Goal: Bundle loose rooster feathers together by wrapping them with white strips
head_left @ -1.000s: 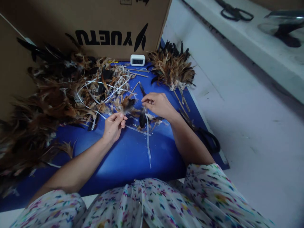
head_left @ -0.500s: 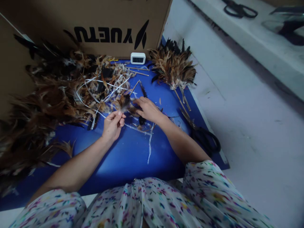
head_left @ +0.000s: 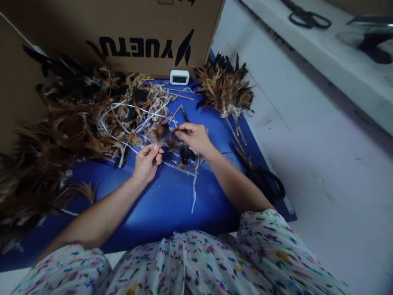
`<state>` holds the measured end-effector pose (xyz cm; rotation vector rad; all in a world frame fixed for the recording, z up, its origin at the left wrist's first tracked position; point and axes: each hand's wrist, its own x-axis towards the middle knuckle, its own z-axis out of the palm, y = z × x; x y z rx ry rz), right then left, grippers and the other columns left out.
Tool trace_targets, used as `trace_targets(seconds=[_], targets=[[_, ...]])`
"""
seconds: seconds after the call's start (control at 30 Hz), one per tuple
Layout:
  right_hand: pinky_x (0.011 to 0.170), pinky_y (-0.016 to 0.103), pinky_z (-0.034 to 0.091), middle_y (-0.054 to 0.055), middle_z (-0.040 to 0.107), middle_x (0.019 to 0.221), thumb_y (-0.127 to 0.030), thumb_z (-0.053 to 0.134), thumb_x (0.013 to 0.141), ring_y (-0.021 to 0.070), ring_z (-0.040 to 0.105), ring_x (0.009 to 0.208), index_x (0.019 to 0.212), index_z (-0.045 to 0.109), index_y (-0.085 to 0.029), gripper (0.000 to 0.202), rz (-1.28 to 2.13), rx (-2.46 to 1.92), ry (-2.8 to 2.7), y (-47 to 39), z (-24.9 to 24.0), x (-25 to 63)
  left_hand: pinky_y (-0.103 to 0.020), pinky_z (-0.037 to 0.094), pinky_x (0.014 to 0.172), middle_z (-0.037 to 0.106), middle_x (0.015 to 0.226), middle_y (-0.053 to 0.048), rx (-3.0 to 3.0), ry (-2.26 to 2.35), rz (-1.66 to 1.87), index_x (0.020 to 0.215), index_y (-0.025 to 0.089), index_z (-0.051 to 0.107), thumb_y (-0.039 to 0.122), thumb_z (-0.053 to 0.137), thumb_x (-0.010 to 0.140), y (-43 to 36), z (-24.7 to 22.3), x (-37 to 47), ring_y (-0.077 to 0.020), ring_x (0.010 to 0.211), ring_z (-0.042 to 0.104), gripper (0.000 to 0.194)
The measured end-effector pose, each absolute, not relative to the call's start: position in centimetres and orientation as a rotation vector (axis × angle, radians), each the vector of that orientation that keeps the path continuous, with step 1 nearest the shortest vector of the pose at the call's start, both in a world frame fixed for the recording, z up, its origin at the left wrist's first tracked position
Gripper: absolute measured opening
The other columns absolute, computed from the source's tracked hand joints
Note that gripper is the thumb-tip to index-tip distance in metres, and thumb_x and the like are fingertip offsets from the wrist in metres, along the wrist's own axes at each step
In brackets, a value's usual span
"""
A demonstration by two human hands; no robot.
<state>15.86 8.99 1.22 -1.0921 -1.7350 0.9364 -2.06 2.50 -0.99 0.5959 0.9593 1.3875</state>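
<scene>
My left hand (head_left: pixel 147 163) is closed in a pinch on the base of a small feather bunch (head_left: pixel 159 133), brown and dark, near the middle of the blue table (head_left: pixel 159 196). Just right of it, my right hand (head_left: pixel 193 137) has thumb and fingertips together on a thin dark feather (head_left: pixel 175 134). Below my right hand lie loose black feathers (head_left: pixel 184 153). A white ribbon (head_left: pixel 194 188) trails toward me over the blue surface. To the left spreads a large heap of brown and black feathers (head_left: pixel 70 119) with looped white string on it.
A tied feather bundle (head_left: pixel 225 88) with sticks lies at the back right. Black-handled scissors (head_left: pixel 265 180) rest by the right edge. A small white clock (head_left: pixel 179 77) stands before a cardboard box (head_left: pixel 138 20). More scissors (head_left: pixel 310 19) lie on a ledge.
My right hand has lifted slightly and its fingers have drawn together into a pinch, uncovering more of the black feathers below. My left hand has hardly moved.
</scene>
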Motion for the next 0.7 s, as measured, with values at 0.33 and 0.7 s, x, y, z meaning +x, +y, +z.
trace_targets(seconds=[0.33,0.7], targets=[[0.054,0.022,0.048,-0.003,0.061,0.062,-0.039,0.075,0.071,0.0092,0.059,0.055,0.076,0.061,-0.016,0.027,1.3,-1.049,-1.402,7.4,2.9,14.6,-0.014,0.041,0.041,0.063,0.068,0.002,0.558,0.965,1.373,0.071,0.015,0.061,0.027,0.085,0.064,2.4,-1.2,-2.1,-0.0028,0.045,0.051,0.028],[0.053,0.023,0.048,-0.003,0.061,0.062,-0.028,0.068,0.071,0.0111,0.063,0.057,0.072,0.056,-0.018,0.015,1.24,-1.117,-1.46,6.5,2.7,13.5,-0.013,0.054,0.054,0.066,0.065,0.002,0.411,0.998,1.329,0.069,0.014,0.062,0.022,0.086,0.064,2.4,-0.6,-1.9,-0.007,0.058,0.066,0.026]])
